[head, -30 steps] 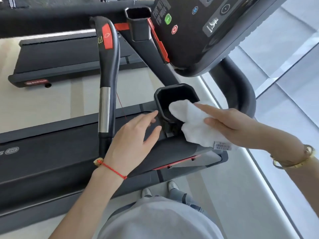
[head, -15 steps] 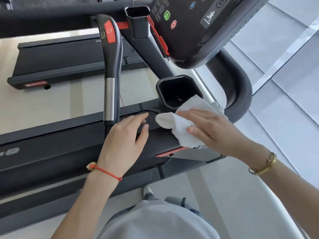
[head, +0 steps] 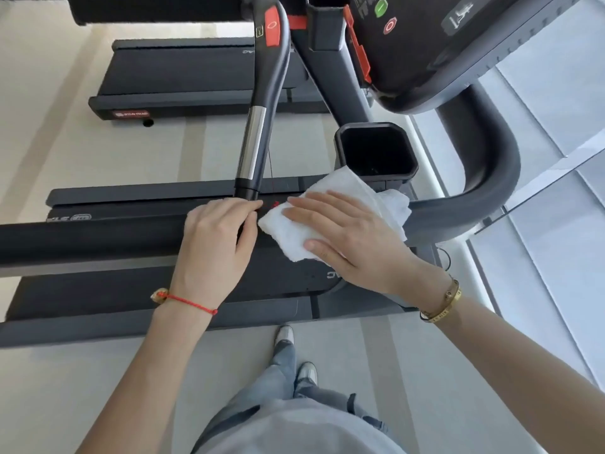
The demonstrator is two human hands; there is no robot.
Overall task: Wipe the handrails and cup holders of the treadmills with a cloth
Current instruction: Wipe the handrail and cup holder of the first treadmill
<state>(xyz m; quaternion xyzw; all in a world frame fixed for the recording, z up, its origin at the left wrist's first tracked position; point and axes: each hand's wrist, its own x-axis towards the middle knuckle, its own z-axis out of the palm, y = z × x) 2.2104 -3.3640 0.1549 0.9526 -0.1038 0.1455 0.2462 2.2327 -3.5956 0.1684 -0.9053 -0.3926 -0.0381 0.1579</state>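
White cloth (head: 327,221) pressed flat onto the dark treadmill handrail (head: 98,234) by the extended fingers of the right hand (head: 353,237), just below the black cup holder (head: 376,152), left hand (head: 216,237) rested on the rail beside it, fingers relaxed, nothing grasped.

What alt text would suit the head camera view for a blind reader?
A right hand presses a white cloth flat on a black treadmill handrail, beside an empty cup holder. The left hand rests on the handrail.

head view, steeply downward, close over treadmill (head: 131,237)
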